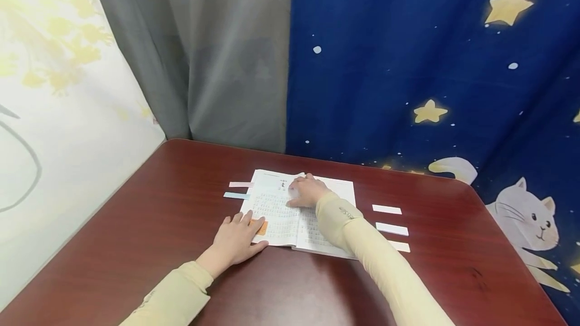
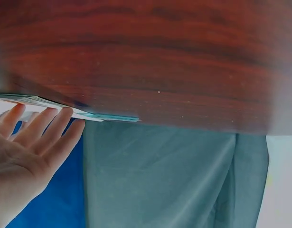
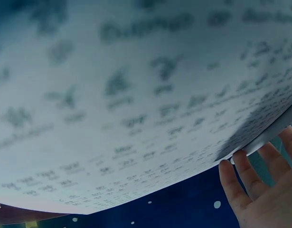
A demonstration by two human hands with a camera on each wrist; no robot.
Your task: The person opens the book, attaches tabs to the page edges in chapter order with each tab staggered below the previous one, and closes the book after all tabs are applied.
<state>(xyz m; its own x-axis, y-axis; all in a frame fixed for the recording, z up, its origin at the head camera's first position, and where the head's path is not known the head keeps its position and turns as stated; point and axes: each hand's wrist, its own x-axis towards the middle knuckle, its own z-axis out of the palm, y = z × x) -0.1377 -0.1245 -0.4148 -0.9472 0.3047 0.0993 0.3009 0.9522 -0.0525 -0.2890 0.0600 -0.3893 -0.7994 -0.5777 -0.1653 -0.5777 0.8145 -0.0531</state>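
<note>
An open book (image 1: 276,205) with printed pages lies on the table. My left hand (image 1: 237,238) rests at its lower left corner, fingers spread over an orange patch (image 1: 261,227) on the page. In the left wrist view that hand (image 2: 36,147) has its fingertips at the page edge, fingers fairly straight. My right hand (image 1: 309,191) presses near the top of the book's middle fold, its forearm crossing the right page. In the right wrist view the fingers (image 3: 245,180) touch the paper close to the fold, beside the curved printed page (image 3: 136,118).
A pink strip (image 1: 240,184) and a blue strip (image 1: 236,195) stick out from the book's left edge. Several white strips, one of them a white strip (image 1: 387,210), lie right of the book on the dark red table (image 1: 181,190). Curtains (image 1: 235,64) hang behind.
</note>
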